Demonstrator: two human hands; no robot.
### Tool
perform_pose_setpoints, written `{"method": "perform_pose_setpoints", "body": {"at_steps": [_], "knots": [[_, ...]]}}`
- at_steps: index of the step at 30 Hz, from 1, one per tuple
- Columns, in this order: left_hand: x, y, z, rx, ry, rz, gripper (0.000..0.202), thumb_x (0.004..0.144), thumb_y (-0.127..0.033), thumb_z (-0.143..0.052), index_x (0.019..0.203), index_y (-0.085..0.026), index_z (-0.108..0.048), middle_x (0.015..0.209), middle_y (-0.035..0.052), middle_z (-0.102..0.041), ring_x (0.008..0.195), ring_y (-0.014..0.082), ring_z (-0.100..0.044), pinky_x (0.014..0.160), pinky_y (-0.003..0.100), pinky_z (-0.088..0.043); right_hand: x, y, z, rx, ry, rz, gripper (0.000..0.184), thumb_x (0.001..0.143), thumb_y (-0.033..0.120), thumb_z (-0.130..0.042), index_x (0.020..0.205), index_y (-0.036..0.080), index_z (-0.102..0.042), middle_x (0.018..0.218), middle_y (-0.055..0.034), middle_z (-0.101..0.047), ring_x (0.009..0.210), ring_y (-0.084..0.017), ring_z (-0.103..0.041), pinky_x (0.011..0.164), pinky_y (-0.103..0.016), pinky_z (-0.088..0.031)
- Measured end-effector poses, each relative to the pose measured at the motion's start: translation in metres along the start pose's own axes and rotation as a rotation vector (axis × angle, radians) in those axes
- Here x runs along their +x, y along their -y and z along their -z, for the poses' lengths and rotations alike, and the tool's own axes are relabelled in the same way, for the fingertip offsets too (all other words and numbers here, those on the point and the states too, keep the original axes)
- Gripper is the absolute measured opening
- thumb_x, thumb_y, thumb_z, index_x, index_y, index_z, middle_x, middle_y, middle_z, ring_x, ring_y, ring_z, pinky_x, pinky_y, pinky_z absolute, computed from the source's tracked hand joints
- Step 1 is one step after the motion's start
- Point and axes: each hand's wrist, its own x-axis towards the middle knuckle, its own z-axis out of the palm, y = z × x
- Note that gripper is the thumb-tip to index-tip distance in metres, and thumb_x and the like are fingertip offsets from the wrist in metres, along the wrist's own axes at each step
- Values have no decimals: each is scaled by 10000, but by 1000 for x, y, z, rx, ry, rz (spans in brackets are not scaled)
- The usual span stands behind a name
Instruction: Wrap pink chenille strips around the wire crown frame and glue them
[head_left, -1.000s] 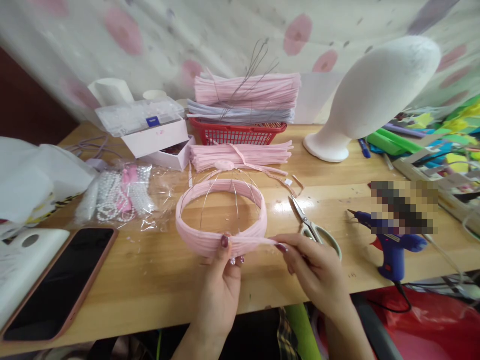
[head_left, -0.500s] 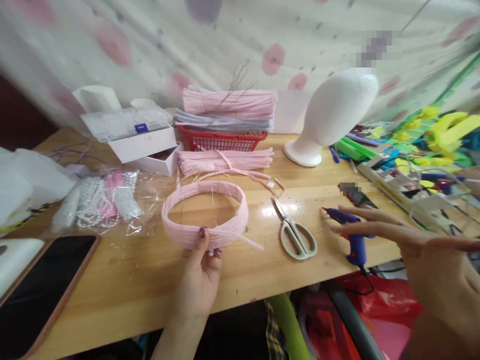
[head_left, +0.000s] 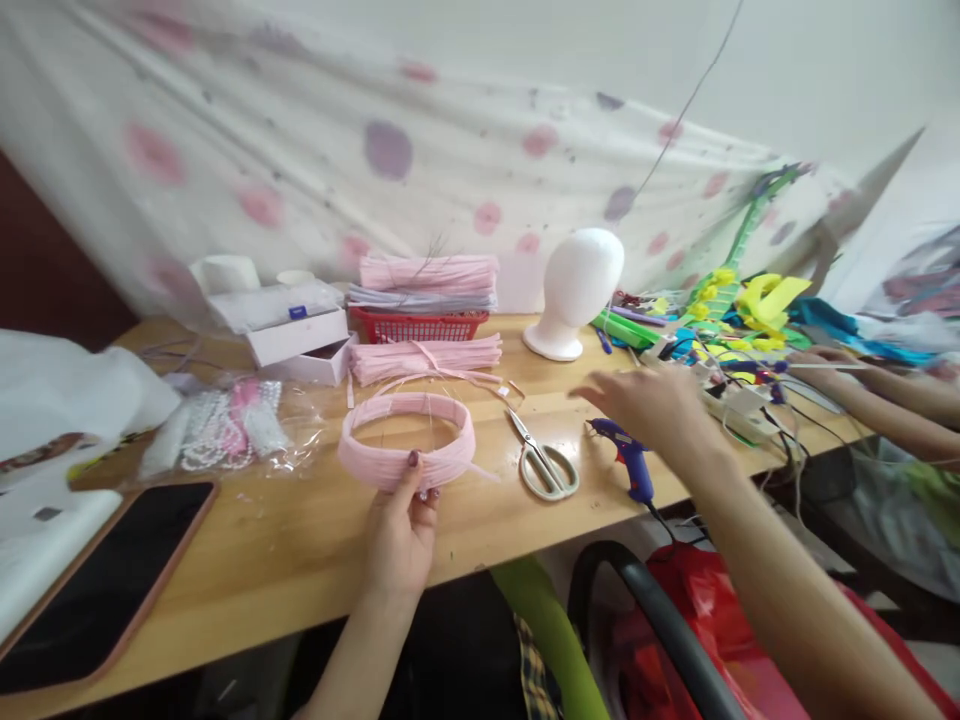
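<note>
Right, my left hand [head_left: 401, 525] pinches the near edge of the pink ribbon-wrapped wire ring [head_left: 405, 450], which rests on the wooden table [head_left: 300, 540]. My right hand [head_left: 645, 405] hovers over the blue hot glue gun [head_left: 628, 462], fingers spread, empty. Risks, I judge: the loose ribbon tail [head_left: 486, 472] unwinding under a one-handed pinch, or a fingertip brushing the nozzle.

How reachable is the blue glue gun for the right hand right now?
Probably yes: the right hand hovers open right by the glue gun, nothing lies between them, and the scissors sit clear beside it. The left hand pinches the pink band.
</note>
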Motion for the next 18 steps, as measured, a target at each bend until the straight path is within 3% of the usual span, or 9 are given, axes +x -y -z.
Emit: {"method": "perform_pose_setpoints", "body": {"at_steps": [3,6,11,15,18], "knots": [[-4,3,1,11,30,-10,233,882,71,-615,843,-121,-741,747,13,-779,579,75,-700,485,132,-529,7,14,-29,151,179,-25,340,997,415,-608,1237,179,-659,902,-17,-727,763,-153,-686,718,-301,-575],[-6,6,4,30,71,-13,202,858,58,-653,861,-119,-748,773,31,-787,614,87,-714,509,129,-539,12,28,-61,309,335,-25,364,994,402,-588,1280,191,-669,504,86,-573,460,-89,-536,532,-205,-435],[-6,8,10,63,111,-11,144,836,32,-696,850,-96,-760,772,57,-789,621,106,-718,504,141,-546,19,32,-90,571,450,-39,320,925,438,-638,901,153,-782,585,25,-630,477,-80,-511,487,-198,-392],[-4,9,12,56,118,-7,200,751,52,-771,859,-116,-767,772,31,-790,636,114,-727,520,151,-563,23,28,-90,724,403,-119,410,909,543,-646,872,148,-750,523,42,-555,459,-91,-482,460,-209,-370],[-3,9,11,41,110,3,212,765,54,-756,872,-128,-772,788,34,-795,658,120,-739,520,147,-562,28,34,-84,790,324,-130,421,881,581,-676,810,168,-708,606,22,-582,567,-109,-511,549,-230,-420]]}}
